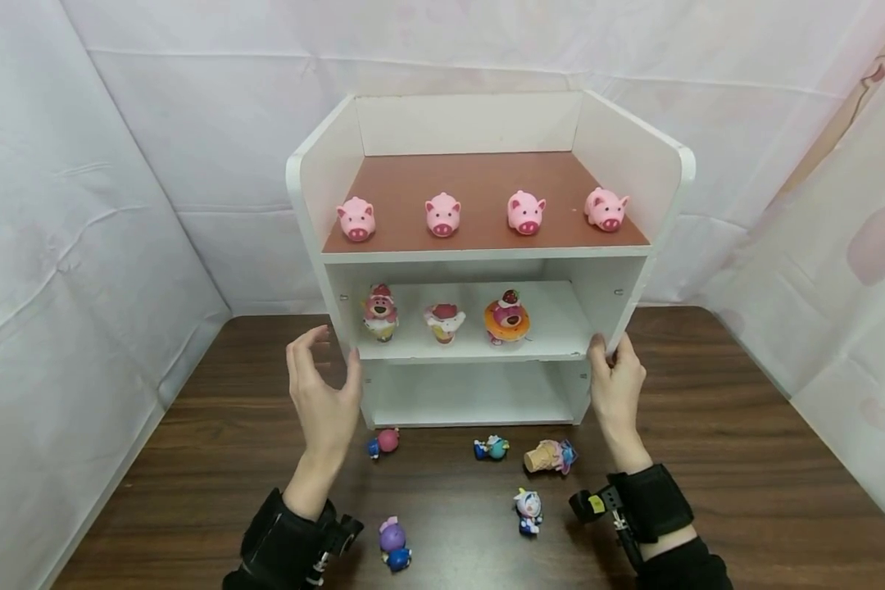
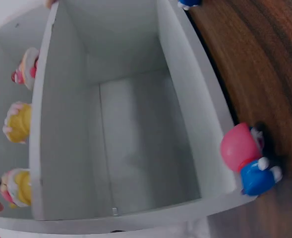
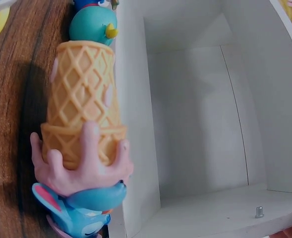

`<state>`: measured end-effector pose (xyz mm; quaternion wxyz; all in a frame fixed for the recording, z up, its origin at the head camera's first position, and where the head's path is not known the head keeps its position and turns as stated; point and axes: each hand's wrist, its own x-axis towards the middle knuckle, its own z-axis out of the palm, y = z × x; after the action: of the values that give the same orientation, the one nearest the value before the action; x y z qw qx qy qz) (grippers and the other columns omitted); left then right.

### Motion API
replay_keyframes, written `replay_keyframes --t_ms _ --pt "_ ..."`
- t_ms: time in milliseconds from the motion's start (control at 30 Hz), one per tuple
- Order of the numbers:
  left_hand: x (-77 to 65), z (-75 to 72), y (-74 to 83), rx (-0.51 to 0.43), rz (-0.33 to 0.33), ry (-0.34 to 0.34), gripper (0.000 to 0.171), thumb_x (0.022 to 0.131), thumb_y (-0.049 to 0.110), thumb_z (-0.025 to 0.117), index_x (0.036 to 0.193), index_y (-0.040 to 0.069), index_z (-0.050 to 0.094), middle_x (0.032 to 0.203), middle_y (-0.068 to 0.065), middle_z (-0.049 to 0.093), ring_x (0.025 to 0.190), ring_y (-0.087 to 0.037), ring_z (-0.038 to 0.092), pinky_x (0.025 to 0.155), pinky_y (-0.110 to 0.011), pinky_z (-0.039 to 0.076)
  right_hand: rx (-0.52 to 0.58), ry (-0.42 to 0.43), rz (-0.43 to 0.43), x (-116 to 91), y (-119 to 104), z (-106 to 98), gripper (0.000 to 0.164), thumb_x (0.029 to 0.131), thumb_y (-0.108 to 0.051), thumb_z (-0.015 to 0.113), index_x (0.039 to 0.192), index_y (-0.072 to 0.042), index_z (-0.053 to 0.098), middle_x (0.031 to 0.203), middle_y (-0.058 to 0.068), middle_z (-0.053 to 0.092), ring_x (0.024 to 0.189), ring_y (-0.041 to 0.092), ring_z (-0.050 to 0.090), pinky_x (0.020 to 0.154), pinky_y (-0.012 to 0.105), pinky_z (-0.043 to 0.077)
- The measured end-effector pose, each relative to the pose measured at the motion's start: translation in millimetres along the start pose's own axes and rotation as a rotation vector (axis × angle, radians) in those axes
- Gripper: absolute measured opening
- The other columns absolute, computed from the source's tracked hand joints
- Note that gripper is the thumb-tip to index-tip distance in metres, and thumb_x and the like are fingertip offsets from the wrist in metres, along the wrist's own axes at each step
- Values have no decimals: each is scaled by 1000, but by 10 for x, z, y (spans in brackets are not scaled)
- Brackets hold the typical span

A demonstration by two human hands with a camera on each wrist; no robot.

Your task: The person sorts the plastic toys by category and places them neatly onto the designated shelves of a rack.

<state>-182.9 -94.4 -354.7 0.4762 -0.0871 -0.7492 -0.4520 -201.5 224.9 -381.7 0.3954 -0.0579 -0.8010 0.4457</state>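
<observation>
A small white shelf unit with a brown top stands between the hands. My left hand is beside its left side, thumb and fingers spread apart with nothing between them, the thumb tip close to the panel's front edge. On the other side, my right hand grips the right side panel, thumb on the inner side and fingers on the outer. The middle board holds a pink bear figurine, a red-and-white figurine and a bear in an orange ring. Several pink pigs line the top.
In front of the unit on the dark wooden table lie a pink-and-blue figurine, a teal-and-blue one and an ice-cream-cone figurine. Nearer are a purple-and-blue figurine and a white-and-blue one. White curtains surround the table.
</observation>
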Motion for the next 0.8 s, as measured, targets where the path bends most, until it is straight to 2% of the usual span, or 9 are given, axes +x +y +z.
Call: replay_keyframes --t_ms 100,333,400,533,600,800 --pt "-4 32 -68 -38 -77 -19 41 78 -1 61 116 -7 45 107 -20 48 98 -29 47 69 -39 43 -8 8 -2 8 -6 -2 25 89 -18 47 100 1 58 84 17 65 60 19 51 46 12 35" --pt "-24 115 -167 -134 -259 -137 49 84 6 58 128 -4 40 121 -20 48 107 -28 47 84 -48 41 -21 2 3 5 -18 -12 25 89 -18 47 100 2 58 81 17 64 57 19 49 44 15 34" --pt "-30 134 -171 -157 -281 -159 49 85 6 57 129 -5 39 122 -21 48 107 -29 49 85 -48 41 -25 1 9 4 -21 -14 25 89 -18 47 100 1 58 82 16 64 58 18 49 45 14 35" --pt "7 115 8 -197 -319 -199 47 85 0 53 128 -10 36 122 -26 47 108 -37 48 84 -51 40 -24 1 9 2 -28 -15 24 89 -19 47 98 0 58 78 14 63 55 17 48 44 15 34" --pt "1 121 14 -201 -342 -212 45 86 1 52 128 -9 38 121 -26 48 108 -36 48 85 -51 40 -21 -1 7 1 -26 -14 24 89 -19 47 98 0 58 76 14 63 54 16 47 43 16 34" --pt "-68 187 -174 -179 -378 -227 40 89 9 50 126 -3 43 119 -22 51 106 -31 50 85 -48 41 -4 -23 -6 -1 -18 -23 25 90 -19 46 100 1 58 73 13 61 50 11 43 42 16 32"
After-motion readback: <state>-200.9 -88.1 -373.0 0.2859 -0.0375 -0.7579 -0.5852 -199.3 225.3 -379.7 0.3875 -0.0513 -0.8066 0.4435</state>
